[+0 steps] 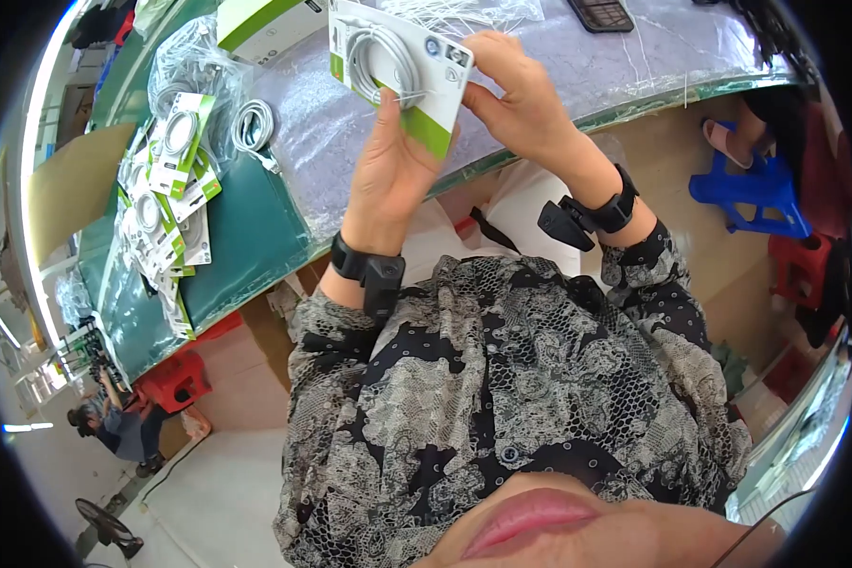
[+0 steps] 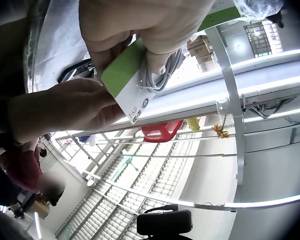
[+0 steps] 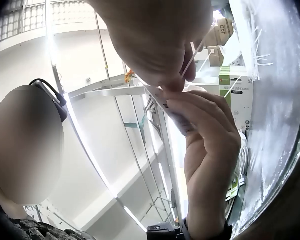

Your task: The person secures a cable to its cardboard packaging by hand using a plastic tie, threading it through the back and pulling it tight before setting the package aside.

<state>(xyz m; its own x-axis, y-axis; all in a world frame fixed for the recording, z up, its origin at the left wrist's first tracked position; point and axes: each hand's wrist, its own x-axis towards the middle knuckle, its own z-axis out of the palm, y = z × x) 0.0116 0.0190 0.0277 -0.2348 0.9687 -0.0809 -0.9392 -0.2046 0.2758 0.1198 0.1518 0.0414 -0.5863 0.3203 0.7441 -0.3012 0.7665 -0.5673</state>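
Note:
My left hand (image 1: pixel 395 180) grips a white-and-green packaging card (image 1: pixel 431 133) from below, its thumb on the front. A coiled grey-white cable (image 1: pixel 388 59) lies against the card, with a thin white tie (image 1: pixel 409 96) across its lower part. At the card's right edge is my right hand (image 1: pixel 525 99), its thumb and fingers bent together. From the right wrist view, the right hand (image 3: pixel 162 45) pinches a thin white tie (image 3: pixel 194 60) that sticks out between its fingers, close to the left hand's fingertips (image 3: pixel 182 102).
Several carded cables (image 1: pixel 166 204) are heaped on the green table (image 1: pixel 256 213) at left, near a loose coiled cable (image 1: pixel 253 126) and a clear plastic bag (image 1: pixel 194 62). A box (image 1: pixel 270 26), loose white ties (image 1: pixel 464 13) and a phone (image 1: pixel 601 13) lie farther back. A blue stool (image 1: pixel 753 194) stands right.

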